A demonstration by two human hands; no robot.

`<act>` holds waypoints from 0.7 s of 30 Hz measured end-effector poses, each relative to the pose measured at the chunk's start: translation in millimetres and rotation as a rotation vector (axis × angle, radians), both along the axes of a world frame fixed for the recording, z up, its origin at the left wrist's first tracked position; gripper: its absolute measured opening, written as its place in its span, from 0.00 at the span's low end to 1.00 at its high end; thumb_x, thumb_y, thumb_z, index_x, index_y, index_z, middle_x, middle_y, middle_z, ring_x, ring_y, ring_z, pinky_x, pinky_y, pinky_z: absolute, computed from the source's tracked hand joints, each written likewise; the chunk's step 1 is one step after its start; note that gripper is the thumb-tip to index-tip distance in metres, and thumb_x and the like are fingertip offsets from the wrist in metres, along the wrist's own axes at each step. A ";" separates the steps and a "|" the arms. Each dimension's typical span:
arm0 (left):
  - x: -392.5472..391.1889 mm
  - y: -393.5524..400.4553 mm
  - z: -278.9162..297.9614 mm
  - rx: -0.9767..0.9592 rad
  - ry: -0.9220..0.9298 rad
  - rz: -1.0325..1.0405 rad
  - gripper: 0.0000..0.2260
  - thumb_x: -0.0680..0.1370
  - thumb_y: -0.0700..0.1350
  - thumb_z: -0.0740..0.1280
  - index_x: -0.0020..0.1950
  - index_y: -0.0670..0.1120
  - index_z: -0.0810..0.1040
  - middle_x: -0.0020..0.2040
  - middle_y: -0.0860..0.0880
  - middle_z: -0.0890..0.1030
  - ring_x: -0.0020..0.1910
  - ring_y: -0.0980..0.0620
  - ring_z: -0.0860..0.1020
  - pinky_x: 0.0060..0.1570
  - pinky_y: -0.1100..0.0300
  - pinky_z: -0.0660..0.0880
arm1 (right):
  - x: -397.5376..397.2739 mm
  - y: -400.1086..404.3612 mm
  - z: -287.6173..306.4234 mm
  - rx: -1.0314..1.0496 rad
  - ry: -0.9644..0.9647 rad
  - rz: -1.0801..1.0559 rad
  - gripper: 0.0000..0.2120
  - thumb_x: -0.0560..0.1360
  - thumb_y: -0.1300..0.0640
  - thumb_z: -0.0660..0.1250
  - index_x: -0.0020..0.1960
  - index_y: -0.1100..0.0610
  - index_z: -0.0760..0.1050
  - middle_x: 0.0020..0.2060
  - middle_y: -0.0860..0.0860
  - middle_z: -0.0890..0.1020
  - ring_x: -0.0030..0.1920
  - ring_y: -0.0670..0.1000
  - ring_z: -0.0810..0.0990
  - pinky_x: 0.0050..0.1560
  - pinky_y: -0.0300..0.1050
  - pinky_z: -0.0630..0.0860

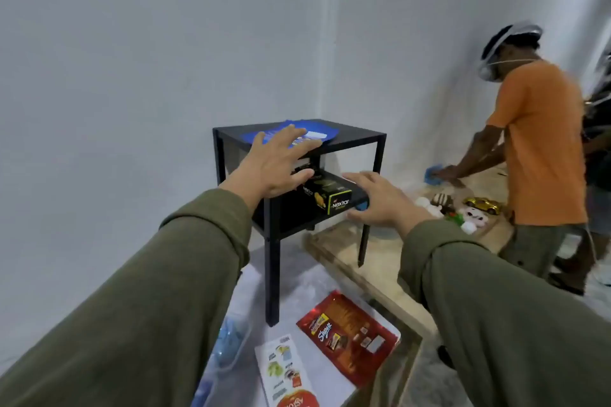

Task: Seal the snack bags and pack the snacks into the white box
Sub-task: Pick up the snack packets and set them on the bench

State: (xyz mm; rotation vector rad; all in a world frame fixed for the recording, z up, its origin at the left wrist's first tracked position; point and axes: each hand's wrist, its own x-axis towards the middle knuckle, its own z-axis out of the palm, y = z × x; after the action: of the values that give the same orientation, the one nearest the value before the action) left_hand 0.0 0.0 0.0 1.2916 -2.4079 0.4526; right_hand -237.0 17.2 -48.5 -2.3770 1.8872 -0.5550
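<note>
Both arms in olive sleeves reach forward toward a small black bench (357, 137) with a lower shelf, standing against a pale wall. The left hand (276, 163) is open with its fingers spread, empty, held in front of the bench's near edge; whether the fingertips touch the blue snack bag (297, 130) lying flat on the benchtop cannot be told. The right hand (380, 200) is also open and empty, palm turned inward, at the right end of the lower shelf, just beside a black Nextar snack box (330, 198). That box lies on the lower shelf toward its right front corner, its end label facing the camera.

On the floor in front of the bench, a red snack bag (350, 335) lies flat on what seems to be a white surface (386, 320); whether this is the white box is unclear. A white printed snack pack (284, 370) lies just to its left, near the bottom edge of the view. A clear plastic container (231, 344) with something blue inside sits further left.

To the right, a second person in an orange shirt (542, 149) bends over a low wooden surface (476, 188) holding small toys, among them a gold toy car (482, 205).
</note>
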 end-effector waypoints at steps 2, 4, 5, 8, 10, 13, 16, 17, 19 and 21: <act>-15.3 -8.2 -3.3 -0.036 -0.023 0.081 0.26 0.79 0.58 0.56 0.75 0.58 0.54 0.77 0.51 0.53 0.77 0.50 0.49 0.71 0.38 0.51 | -13.1 -18.8 -4.1 0.022 0.058 0.068 0.38 0.70 0.44 0.69 0.74 0.40 0.53 0.73 0.52 0.58 0.72 0.55 0.60 0.69 0.56 0.63; -25.5 -16.3 -9.5 -0.039 -0.036 0.161 0.26 0.79 0.58 0.57 0.75 0.59 0.54 0.77 0.51 0.52 0.77 0.50 0.49 0.70 0.36 0.50 | -23.9 -39.6 -15.7 0.056 0.115 0.121 0.39 0.69 0.43 0.69 0.74 0.39 0.53 0.74 0.52 0.57 0.73 0.55 0.59 0.70 0.57 0.62; -30.7 -19.6 -11.6 -0.038 -0.037 0.194 0.26 0.79 0.58 0.57 0.75 0.59 0.54 0.78 0.50 0.51 0.77 0.49 0.48 0.70 0.35 0.50 | -28.2 -51.2 -22.2 0.056 0.134 0.150 0.39 0.69 0.42 0.69 0.74 0.39 0.52 0.75 0.52 0.56 0.73 0.55 0.58 0.71 0.58 0.61; -41.4 -26.8 -14.5 -0.055 -0.112 0.280 0.26 0.78 0.58 0.57 0.75 0.61 0.53 0.78 0.50 0.48 0.77 0.49 0.47 0.70 0.34 0.48 | -36.7 -77.9 -35.7 0.055 0.172 0.230 0.41 0.68 0.41 0.70 0.74 0.37 0.50 0.76 0.51 0.53 0.75 0.54 0.54 0.72 0.61 0.57; -43.2 -31.1 -13.8 -0.045 -0.172 0.341 0.26 0.79 0.59 0.57 0.75 0.62 0.52 0.78 0.49 0.46 0.77 0.49 0.47 0.70 0.33 0.47 | -35.6 -89.9 -44.6 0.040 0.183 0.296 0.42 0.68 0.41 0.71 0.74 0.37 0.48 0.76 0.50 0.51 0.76 0.54 0.51 0.72 0.62 0.53; -43.0 -38.6 -12.2 -0.016 -0.223 0.411 0.25 0.79 0.59 0.56 0.74 0.63 0.51 0.78 0.48 0.45 0.77 0.48 0.46 0.70 0.33 0.47 | -30.3 -104.0 -55.6 0.011 0.207 0.365 0.44 0.69 0.42 0.70 0.74 0.37 0.45 0.77 0.50 0.49 0.76 0.53 0.45 0.72 0.63 0.50; -43.6 -44.4 -12.0 0.010 -0.257 0.420 0.26 0.79 0.58 0.56 0.74 0.64 0.49 0.78 0.48 0.48 0.77 0.48 0.51 0.70 0.35 0.52 | -24.6 -117.3 -65.5 -0.012 0.240 0.395 0.44 0.70 0.43 0.70 0.73 0.36 0.41 0.77 0.50 0.47 0.77 0.53 0.43 0.72 0.64 0.46; -44.4 -45.6 -13.1 0.023 -0.264 0.417 0.26 0.79 0.57 0.56 0.74 0.64 0.48 0.78 0.49 0.49 0.76 0.49 0.53 0.70 0.36 0.53 | -23.4 -120.3 -67.7 -0.012 0.241 0.403 0.44 0.71 0.43 0.69 0.73 0.35 0.41 0.77 0.50 0.48 0.77 0.53 0.43 0.72 0.64 0.45; -46.8 -46.2 -15.9 0.030 -0.274 0.406 0.27 0.79 0.57 0.57 0.75 0.63 0.49 0.77 0.50 0.53 0.75 0.49 0.56 0.69 0.40 0.55 | -22.6 -123.9 -70.2 -0.006 0.234 0.420 0.42 0.72 0.46 0.68 0.73 0.35 0.42 0.77 0.50 0.49 0.77 0.53 0.45 0.72 0.64 0.45; -48.9 -45.4 -18.2 0.005 -0.271 0.394 0.27 0.79 0.56 0.57 0.75 0.61 0.50 0.77 0.49 0.56 0.74 0.48 0.58 0.66 0.44 0.60 | -22.9 -125.7 -70.9 -0.029 0.236 0.420 0.39 0.74 0.47 0.67 0.73 0.36 0.43 0.76 0.51 0.52 0.76 0.53 0.47 0.72 0.64 0.48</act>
State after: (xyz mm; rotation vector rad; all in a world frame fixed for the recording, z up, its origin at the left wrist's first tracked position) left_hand -48.9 -45.4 -18.2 1.8184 -2.3581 0.7740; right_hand -259.8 -108.4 -119.4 -2.8484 1.3806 -0.2785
